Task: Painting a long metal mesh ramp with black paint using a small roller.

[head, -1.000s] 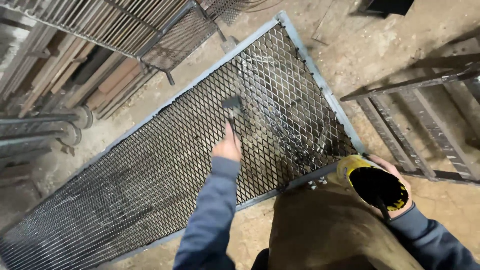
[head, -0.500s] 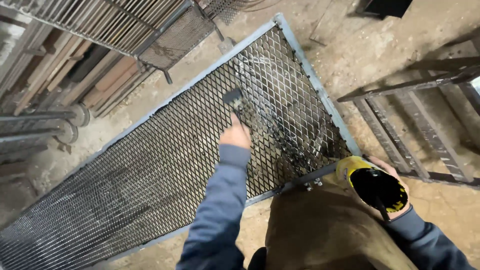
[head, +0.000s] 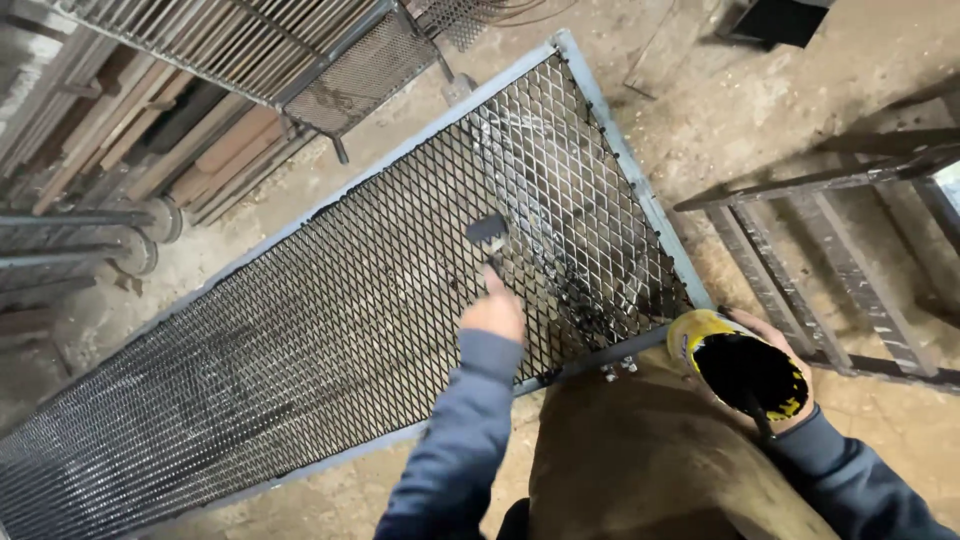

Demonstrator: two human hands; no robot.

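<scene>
L hand (head: 493, 312) w/ brush (head: 487, 233) on mesh panel (head: 300, 340), R hand (head: 790, 400) round paint can (head: 745, 365)

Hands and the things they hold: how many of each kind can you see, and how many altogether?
Hands: 2, the left hand and the right hand
Paintbrushes: 1, the paintbrush in the left hand, over the mesh panel
Paint cans: 1, the yellow can of black paint in the right hand
Total: 4

- A metal workshop with a dusty, sandy concrete floor (head: 760, 110).
- A long grey-framed expanded-metal mesh panel (head: 330, 330) lies flat.
- Stacked rusty steel bars (head: 130, 150) at ten o'clock.
- A welded steel frame (head: 830, 240) at three o'clock.
</scene>
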